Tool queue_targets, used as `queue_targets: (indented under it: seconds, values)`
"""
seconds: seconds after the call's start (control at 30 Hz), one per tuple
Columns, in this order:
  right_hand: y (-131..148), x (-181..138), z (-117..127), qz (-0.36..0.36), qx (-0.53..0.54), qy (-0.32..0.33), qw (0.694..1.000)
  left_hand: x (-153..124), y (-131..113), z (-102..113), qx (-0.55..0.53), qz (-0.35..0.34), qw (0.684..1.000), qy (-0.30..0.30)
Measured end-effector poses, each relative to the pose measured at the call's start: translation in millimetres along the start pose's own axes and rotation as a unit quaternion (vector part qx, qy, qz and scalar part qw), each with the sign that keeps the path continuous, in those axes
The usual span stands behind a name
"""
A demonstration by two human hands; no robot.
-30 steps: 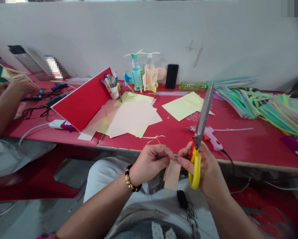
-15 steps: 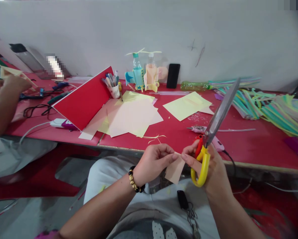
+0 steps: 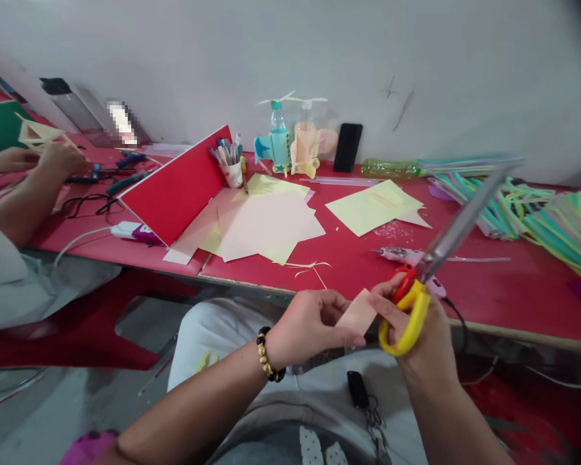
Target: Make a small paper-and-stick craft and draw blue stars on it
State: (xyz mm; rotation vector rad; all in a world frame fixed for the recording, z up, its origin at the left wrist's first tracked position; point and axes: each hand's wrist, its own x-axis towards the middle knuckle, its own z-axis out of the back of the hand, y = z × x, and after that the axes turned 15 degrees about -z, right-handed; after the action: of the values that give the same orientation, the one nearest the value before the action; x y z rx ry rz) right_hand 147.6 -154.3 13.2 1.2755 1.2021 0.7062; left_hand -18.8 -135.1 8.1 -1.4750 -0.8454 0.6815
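A small peach piece of paper (image 3: 358, 314) is pinched between the thumb and fingers of my left hand (image 3: 310, 326), just off the table's front edge and above my lap. My right hand (image 3: 423, 336) keeps hold of scissors (image 3: 419, 310) with yellow and red handles. Their long blades point up and to the right, together and slightly blurred. The thumb and fingertips of my right hand also touch the paper's right edge. A beaded bracelet circles my left wrist.
Pale paper sheets (image 3: 271, 223) lie on the red table (image 3: 251, 279) beside a leaning red board (image 3: 178, 187). A pink glue gun (image 3: 399, 254), two decorated bottles (image 3: 280, 145) and bundled coloured strips (image 3: 561, 226) are around. At left, another person's hands (image 3: 60, 158) hold a wooden frame.
The paper piece has been turned up from hanging down to lying tilted across my left fingers. The scissors' blades have swung further right. The whole view has shifted slightly.
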Motion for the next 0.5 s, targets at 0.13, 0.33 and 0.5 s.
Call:
queue_targets:
  seconds: [0.13, 0.33, 0.5]
  values:
    - [-6.2, 3.9, 5.2, 0.058, 0.068, 0.001, 0.996, -9.6, -1.1, -8.6, -0.007, -0.021, 0.998, -0.053]
    - [-9.5, 4.8, 13.9, 0.066, 0.047, 0.02, 0.996, -12.1, -7.6, -7.4, 0.09, -0.059, 0.991, -0.085]
    - [-8.7, 3.4, 20.0, 0.069, -0.074, 0.011, 0.995, -11.9, -8.2, -1.9, 0.127, -0.057, 0.988, -0.06]
